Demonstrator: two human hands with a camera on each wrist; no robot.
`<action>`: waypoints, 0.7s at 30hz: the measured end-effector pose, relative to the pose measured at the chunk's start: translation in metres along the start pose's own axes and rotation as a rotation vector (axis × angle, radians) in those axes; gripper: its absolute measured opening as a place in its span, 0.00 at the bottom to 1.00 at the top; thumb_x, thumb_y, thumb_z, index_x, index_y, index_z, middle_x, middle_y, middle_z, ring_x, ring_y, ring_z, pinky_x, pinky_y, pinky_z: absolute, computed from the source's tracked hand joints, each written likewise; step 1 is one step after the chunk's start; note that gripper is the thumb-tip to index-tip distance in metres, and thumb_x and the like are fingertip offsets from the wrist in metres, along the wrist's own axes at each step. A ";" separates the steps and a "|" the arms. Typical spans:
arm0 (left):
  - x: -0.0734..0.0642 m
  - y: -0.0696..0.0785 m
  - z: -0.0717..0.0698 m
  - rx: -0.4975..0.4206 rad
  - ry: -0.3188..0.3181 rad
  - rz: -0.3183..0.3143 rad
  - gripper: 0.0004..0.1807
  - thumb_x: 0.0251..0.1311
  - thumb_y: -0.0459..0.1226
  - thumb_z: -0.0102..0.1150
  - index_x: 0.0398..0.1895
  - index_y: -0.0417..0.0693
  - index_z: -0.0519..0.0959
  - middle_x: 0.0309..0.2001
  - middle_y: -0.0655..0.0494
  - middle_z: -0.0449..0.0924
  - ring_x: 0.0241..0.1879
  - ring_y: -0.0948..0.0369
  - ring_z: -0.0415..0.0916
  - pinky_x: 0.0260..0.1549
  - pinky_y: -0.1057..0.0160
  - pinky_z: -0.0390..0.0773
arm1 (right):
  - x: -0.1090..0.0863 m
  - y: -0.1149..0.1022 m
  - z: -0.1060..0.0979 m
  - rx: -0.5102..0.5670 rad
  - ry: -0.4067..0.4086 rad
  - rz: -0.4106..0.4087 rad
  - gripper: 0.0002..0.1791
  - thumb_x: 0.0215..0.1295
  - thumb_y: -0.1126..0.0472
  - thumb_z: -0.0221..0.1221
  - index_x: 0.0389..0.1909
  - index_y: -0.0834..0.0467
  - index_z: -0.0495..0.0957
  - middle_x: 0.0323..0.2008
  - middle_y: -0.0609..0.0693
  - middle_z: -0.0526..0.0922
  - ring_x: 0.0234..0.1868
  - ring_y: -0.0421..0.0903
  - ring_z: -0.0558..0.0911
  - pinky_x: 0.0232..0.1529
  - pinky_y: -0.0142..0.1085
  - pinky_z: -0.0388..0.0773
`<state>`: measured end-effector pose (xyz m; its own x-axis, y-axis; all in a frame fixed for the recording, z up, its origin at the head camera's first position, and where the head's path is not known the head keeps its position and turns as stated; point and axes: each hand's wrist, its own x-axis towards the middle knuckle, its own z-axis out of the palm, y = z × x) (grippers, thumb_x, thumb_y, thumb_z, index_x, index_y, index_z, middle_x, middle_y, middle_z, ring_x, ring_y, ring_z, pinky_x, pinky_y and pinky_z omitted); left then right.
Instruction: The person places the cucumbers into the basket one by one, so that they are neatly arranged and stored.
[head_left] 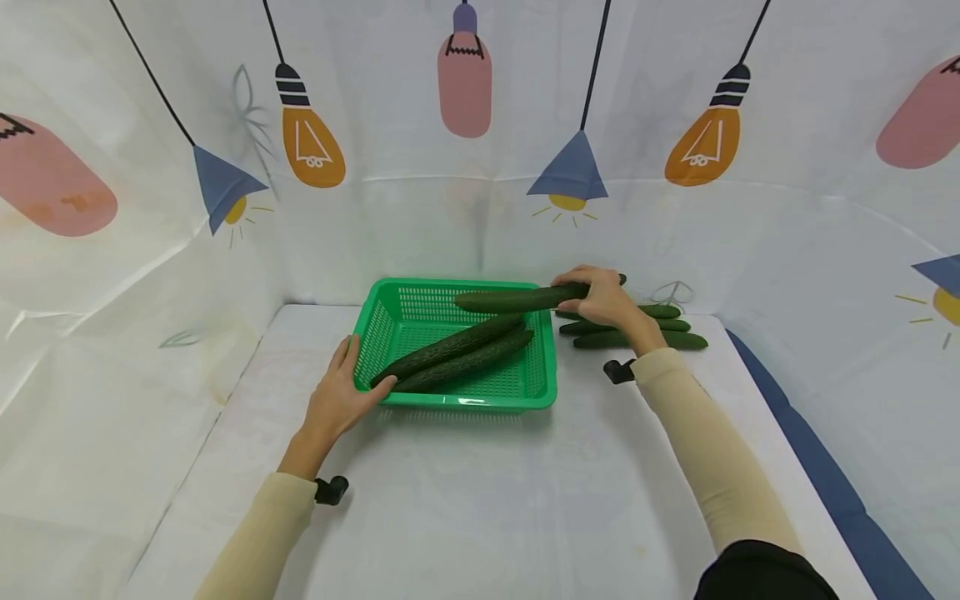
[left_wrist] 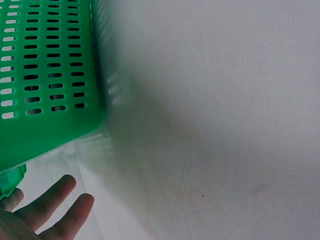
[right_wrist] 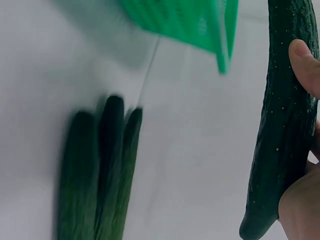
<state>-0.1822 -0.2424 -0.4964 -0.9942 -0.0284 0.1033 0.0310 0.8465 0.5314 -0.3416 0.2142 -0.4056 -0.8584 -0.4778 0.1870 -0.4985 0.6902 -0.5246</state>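
Note:
A green plastic basket (head_left: 468,400) stands on the white table with two cucumbers (head_left: 465,360) lying side by side in it. At its near left corner my left hand (head_left: 341,400) rests on the rim, thumb over the front edge and fingers along the left side. In the left wrist view, fingers (left_wrist: 50,202) look straight and spread beside the basket wall (left_wrist: 50,75). My right hand (head_left: 600,296) grips a long dark cucumber (right_wrist: 282,115) near one end, its other end over the basket's far right part. Below that hand, several cucumbers (head_left: 637,340) lie on the table.
The loose cucumbers (right_wrist: 100,175) lie close together to the right of the basket. A white printed sheet (head_left: 480,225) hangs behind and beside the table (head_left: 480,500). Blue fabric (head_left: 817,458) runs along the table's right edge.

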 end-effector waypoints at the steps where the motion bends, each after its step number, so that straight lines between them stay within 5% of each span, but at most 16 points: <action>1: 0.000 0.000 0.000 0.000 0.000 0.000 0.59 0.63 0.70 0.53 0.86 0.53 0.39 0.84 0.44 0.43 0.69 0.32 0.68 0.50 0.29 0.76 | 0.003 -0.004 0.003 0.001 -0.006 -0.009 0.21 0.64 0.58 0.70 0.58 0.54 0.84 0.57 0.57 0.83 0.61 0.60 0.78 0.70 0.64 0.62; 8: 0.000 0.001 -0.001 -0.004 0.003 0.006 0.59 0.63 0.69 0.54 0.85 0.53 0.39 0.84 0.43 0.43 0.71 0.33 0.65 0.52 0.29 0.75 | 0.023 -0.031 0.023 0.035 -0.043 -0.084 0.21 0.65 0.59 0.70 0.59 0.54 0.84 0.59 0.56 0.82 0.66 0.61 0.75 0.73 0.72 0.35; 21: 0.000 0.000 0.000 -0.008 0.004 0.005 0.59 0.63 0.70 0.54 0.85 0.52 0.39 0.84 0.43 0.43 0.72 0.33 0.63 0.54 0.29 0.74 | 0.051 -0.065 0.061 -0.007 -0.090 -0.134 0.19 0.66 0.61 0.69 0.58 0.49 0.85 0.59 0.53 0.83 0.67 0.56 0.75 0.74 0.69 0.35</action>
<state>-0.1826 -0.2426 -0.4965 -0.9937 -0.0264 0.1090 0.0366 0.8424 0.5376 -0.3455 0.1116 -0.4123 -0.7697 -0.6126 0.1795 -0.6090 0.6203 -0.4944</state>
